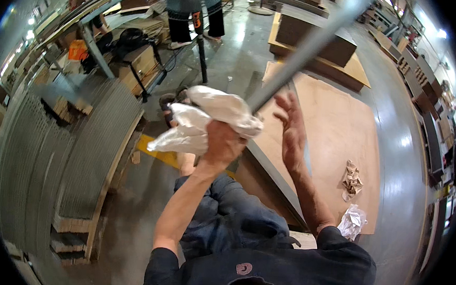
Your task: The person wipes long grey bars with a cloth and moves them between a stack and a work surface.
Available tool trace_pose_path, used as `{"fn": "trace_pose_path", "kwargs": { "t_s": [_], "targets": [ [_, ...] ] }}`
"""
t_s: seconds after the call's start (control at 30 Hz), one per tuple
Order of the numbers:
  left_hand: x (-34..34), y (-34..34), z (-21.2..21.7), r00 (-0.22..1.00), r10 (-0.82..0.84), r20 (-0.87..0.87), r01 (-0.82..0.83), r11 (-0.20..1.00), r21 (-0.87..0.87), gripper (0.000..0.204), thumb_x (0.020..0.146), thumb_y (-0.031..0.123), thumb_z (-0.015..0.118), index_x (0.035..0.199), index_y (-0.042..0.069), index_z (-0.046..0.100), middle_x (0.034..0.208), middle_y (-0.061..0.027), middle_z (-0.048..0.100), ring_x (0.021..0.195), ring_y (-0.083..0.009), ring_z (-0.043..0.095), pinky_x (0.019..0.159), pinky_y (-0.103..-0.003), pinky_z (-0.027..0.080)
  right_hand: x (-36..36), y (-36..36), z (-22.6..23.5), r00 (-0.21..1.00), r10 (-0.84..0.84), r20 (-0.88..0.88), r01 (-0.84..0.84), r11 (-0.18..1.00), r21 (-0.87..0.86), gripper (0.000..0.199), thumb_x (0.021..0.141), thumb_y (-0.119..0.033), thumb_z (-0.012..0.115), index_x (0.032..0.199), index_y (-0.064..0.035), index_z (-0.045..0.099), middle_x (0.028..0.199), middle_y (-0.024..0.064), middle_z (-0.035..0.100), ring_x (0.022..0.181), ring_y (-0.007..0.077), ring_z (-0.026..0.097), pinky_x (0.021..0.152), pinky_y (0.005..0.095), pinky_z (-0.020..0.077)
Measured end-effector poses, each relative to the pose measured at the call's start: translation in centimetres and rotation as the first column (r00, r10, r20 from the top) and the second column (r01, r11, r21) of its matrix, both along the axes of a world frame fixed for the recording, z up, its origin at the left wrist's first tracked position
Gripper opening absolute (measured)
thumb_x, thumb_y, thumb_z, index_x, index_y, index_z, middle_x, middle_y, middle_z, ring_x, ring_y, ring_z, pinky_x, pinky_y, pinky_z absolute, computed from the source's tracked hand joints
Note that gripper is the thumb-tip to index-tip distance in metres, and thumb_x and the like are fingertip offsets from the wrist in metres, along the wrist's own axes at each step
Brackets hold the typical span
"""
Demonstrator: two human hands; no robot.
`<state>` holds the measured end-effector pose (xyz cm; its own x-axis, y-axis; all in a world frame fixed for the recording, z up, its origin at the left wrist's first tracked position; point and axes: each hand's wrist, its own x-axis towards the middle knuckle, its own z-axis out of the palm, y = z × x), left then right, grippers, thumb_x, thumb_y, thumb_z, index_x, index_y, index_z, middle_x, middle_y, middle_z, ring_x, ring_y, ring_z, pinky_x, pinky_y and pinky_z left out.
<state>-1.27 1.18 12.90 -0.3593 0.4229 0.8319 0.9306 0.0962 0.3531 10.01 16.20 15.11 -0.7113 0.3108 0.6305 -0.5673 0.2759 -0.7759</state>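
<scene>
My left hand is closed around a crumpled white cloth, which hangs out loosely on both sides of the fist. A long grey strip, smeared by motion, slants from beside this hand up to the far right. The cloth appears to touch the strip's near end, though the exact contact is hidden. Just right of the strip, my right hand is raised with its fingers apart and nothing in it. Below my right forearm lies a large brown sheet-topped stack.
Crumpled brown paper and a crumpled white wrapper lie on the brown stack. Stacked grey panels stand to the left. Ahead is a pedestal fan, with a person's legs behind it. Dark boards sit far right.
</scene>
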Motion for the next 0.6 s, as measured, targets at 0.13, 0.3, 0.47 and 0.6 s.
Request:
{"fn": "trace_pose_path", "kwargs": {
  "t_s": [0.13,0.3,0.47,0.6],
  "targets": [
    [2.1,0.9,-1.0,0.996,0.087,-0.018,-0.089,0.974,-0.208,0.033,0.06,0.011,0.073,0.092,0.012,0.068,0.099,-0.0105,0.064,0.098,-0.0313,0.06,0.079,-0.044,0.045,-0.4,-1.0,-0.2,0.99,-0.139,0.031,0.138,0.881,-0.453,0.048,0.102,-0.027,0.041,0.137,0.0052,0.036,0.118,0.0184,0.058,0.114,0.0237,0.053,0.102,0.0355,0.0378],
    [-0.3,-2.2,-5.8,0.988,0.113,-0.109,-0.138,0.953,-0.268,0.028,0.065,0.012,0.073,0.091,0.005,0.066,0.098,-0.0132,0.06,0.1,-0.0328,0.056,0.084,-0.042,0.044,0.9,2.0,-2.4,0.944,-0.251,-0.212,0.145,0.897,-0.418,0.049,0.101,-0.029,0.042,0.137,0.0043,0.038,0.117,0.019,0.059,0.112,0.025,0.054,0.098,0.0364,0.0419],
    [-4.6,-13.0,-12.2,0.585,0.047,0.809,-0.001,0.998,-0.057,0.033,0.075,0.022,0.074,0.095,-0.001,0.063,0.098,-0.0172,0.064,0.091,-0.0274,0.062,0.08,-0.041,0.049,2.7,8.2,3.7,0.88,-0.422,-0.219,0.256,0.809,-0.53,0.053,0.102,-0.037,0.033,0.142,-0.0023,0.033,0.11,0.0146,0.059,0.099,0.0232,0.055,0.091,0.0371,0.0445],
    [-5.1,-16.9,-11.3,0.687,0.428,0.587,-0.485,0.872,-0.069,0.034,0.074,0.014,0.074,0.102,-0.001,0.062,0.09,-0.016,0.066,0.08,-0.0225,0.064,0.072,-0.038,0.05,4.1,15.4,6.0,0.871,-0.439,-0.222,0.271,0.805,-0.528,0.057,0.102,-0.044,0.033,0.143,-0.005,0.03,0.102,0.0124,0.057,0.089,0.0192,0.054,0.08,0.0333,0.0463]
  ]
}}
